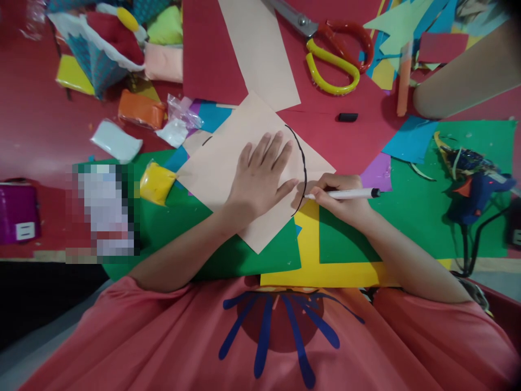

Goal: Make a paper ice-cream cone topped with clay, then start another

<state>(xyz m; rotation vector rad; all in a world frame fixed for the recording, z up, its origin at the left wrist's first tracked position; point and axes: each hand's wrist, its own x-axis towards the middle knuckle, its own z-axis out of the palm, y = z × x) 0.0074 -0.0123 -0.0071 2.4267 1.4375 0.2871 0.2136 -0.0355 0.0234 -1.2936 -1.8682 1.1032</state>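
A pale peach sheet of paper (220, 179) lies turned cornerwise over green and yellow sheets. My left hand (262, 176) rests flat on its middle, fingers spread. Between the fingers of my right hand (342, 201) is a white marker (354, 193), its tip at the sheet's right side. A curved black line (305, 168) runs from the upper right edge down past the tip to the lower right edge. A short black dash (207, 140) shows near the upper left edge. The black marker cap (348, 117) lies apart on the red surface.
Scissors (334, 60) with red and yellow handles lie at the back. Packets of clay, including orange (141, 108) and yellow (157, 182), sit at left. A glue gun (472, 198) stands at right, near paper scraps (401, 27) and a peach cylinder (468, 70).
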